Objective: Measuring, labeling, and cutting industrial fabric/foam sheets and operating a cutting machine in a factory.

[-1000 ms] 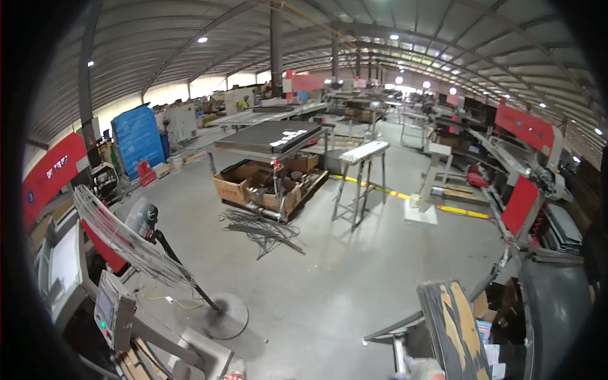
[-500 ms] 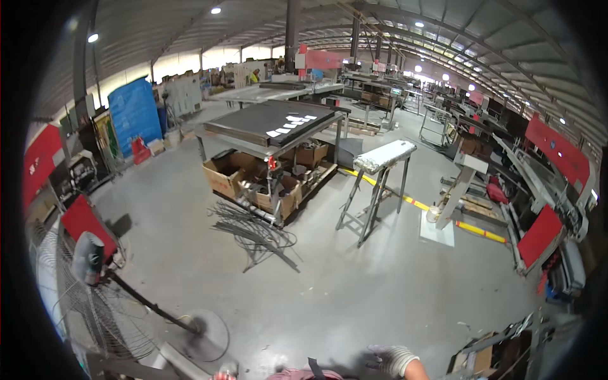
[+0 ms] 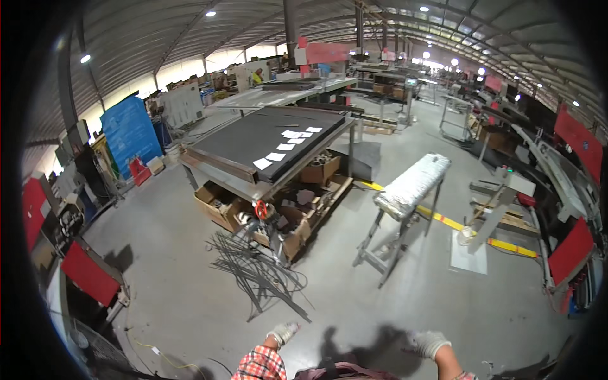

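Note:
My left hand [image 3: 282, 332], in a pale knit work glove below a red checked sleeve, is held low in front of me, its fingers loosely stretched and nothing in them. To the right, my right hand [image 3: 430, 344] wears the same sort of glove, with darker fingertips; its fingers point left, apart and holding nothing. Neither hand touches anything. Nearest to the left hand lies a heap of thin dark strips [image 3: 253, 272] on the floor. Beyond the heap stands a metal worktable [image 3: 218, 136] with a dark sheet on top and several white paper pieces [image 3: 275, 156].
Cardboard boxes of scrap [image 3: 218, 212] fill the space under the table. A padded, foil-like wrapped trestle [image 3: 415, 183] stands ahead on the right. Yellow floor strips [image 3: 506, 247] run past a grey post stand [image 3: 491, 218]. Red machine panels [image 3: 92, 272] flank both sides.
The view has moved forward, so table, strips and trestle look nearer. My left gloved hand has come into clear view. The standing fan at the lower left has mostly slipped out of view.

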The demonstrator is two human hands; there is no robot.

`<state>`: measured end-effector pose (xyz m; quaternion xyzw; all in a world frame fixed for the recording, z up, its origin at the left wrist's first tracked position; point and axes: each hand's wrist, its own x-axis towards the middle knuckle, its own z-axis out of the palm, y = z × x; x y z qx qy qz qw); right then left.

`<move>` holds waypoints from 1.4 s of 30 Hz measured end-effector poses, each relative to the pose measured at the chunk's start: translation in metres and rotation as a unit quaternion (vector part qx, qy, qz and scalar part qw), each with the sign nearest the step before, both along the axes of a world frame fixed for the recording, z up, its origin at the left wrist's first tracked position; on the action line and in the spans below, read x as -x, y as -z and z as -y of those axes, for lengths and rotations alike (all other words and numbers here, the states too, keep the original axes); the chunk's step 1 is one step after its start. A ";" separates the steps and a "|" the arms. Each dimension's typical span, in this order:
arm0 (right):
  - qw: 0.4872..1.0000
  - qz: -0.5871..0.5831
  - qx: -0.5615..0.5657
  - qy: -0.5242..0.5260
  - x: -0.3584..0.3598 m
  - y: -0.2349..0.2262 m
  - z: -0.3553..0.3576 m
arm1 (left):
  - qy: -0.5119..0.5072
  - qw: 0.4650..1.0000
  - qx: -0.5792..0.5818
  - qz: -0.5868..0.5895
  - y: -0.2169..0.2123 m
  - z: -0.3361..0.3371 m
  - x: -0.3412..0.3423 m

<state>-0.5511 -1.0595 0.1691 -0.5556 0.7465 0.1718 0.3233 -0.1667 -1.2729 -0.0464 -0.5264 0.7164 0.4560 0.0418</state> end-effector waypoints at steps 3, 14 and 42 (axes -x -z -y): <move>0.984 0.061 0.133 -0.101 0.026 0.018 0.100 | -0.077 0.994 -0.006 -0.081 0.003 0.007 -0.042; 0.982 0.100 0.106 -0.121 0.080 0.015 0.388 | -0.531 0.777 0.057 -0.332 -0.036 0.294 -0.067; 0.905 0.336 0.259 0.047 0.266 0.001 1.087 | -0.698 0.705 0.103 -0.066 -0.092 0.800 -0.100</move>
